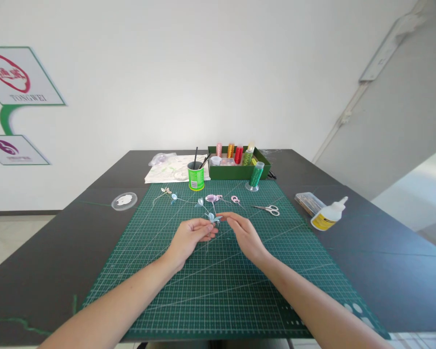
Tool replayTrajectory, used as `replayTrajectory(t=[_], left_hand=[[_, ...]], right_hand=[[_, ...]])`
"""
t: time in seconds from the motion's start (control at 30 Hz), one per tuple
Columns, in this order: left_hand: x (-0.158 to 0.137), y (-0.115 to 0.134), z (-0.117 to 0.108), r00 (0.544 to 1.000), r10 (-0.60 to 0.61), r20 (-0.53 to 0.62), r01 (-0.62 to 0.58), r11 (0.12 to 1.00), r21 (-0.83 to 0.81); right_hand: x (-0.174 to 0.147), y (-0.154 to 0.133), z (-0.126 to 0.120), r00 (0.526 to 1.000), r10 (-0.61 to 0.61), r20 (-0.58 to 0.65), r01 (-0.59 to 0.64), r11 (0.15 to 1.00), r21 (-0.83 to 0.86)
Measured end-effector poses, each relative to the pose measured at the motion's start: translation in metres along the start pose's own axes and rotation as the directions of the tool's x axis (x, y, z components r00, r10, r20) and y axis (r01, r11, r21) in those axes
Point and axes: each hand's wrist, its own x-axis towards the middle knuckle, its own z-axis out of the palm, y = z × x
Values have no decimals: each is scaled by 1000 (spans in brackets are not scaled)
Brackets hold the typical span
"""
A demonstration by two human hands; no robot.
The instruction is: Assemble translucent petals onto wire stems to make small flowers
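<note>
Pale blue flower, pointed petals; left grip clamped on it, right grip unclear.

Craft workroom, seemingly on company premises. Branding shown by wall signs, one lettered TONGWEI. Plain white wall seen behind; white casing mounted at right. Broad black table partly covered by green gridded cutting mat. Handwork indicated by small flower pieces laid out on mat, scissors placed nearby. Coloured thread spools kept in dark green box. Bottle with nozzle and yellow label stood at right; dark sticks held in bright green tin.
</note>
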Motion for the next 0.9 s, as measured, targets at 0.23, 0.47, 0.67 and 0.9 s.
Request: replayTrajectory(t=[0.23,0.47,0.67,0.9], left_hand=[[-2,-3,4,1000,12,24,-12,1000,16],[-2,-6,6,997,76,21,-77,995,64],[-2,-5,8,983,182,25,-183,967,177],[-5,-8,9,978,205,34,-208,960,189]], right_hand=[[-6,-5,14,940,210,269,-281,924,261],[-9,-11,17,953,250,168,-282,937,206],[-9,-13,18,950,285,131,-310,915,260],[-9,-14,17,937,328,118,-348,866,360]])
